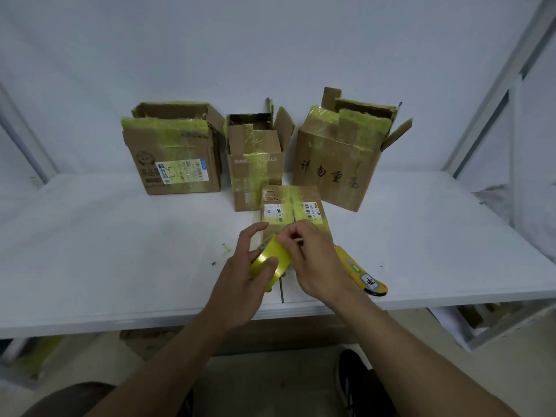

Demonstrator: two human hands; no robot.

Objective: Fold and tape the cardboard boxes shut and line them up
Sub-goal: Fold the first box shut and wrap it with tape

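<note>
A tape roll (270, 261) is gripped by the left hand (246, 275). Its edge is pinched by the right hand (313, 260), beside a small box (293, 206).

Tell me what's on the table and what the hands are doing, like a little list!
Left hand: holds the yellow tape roll
Right hand: fingertips pinch at the roll's edge
Closed box: small, flaps down, just behind the hands
Open boxes: three in a row at the back, left, middle, right, flaps up
Cutter: yellow, lies on the table beside the right hand
</note>
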